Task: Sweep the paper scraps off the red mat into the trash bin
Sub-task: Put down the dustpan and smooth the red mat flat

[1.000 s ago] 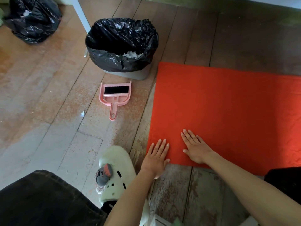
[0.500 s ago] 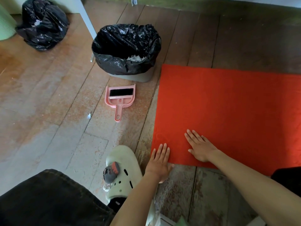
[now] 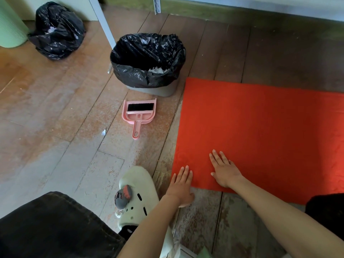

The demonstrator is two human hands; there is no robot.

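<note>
We are pressing 2 flat hands on the red mat (image 3: 260,131).
Left hand (image 3: 181,185) and right hand (image 3: 226,169) are lying open, fingers spread; trash bin (image 3: 149,62) sitting at 11 o'clock.

Mat (image 3: 260,131) lying right of bin (image 3: 149,60)
My hands are resting on its near-left corner, dustpan (image 3: 138,113) sitting before the bin

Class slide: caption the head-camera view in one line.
Both hands, left hand and right hand, flat on the red mat; pink dustpan beside trash bin.
</note>
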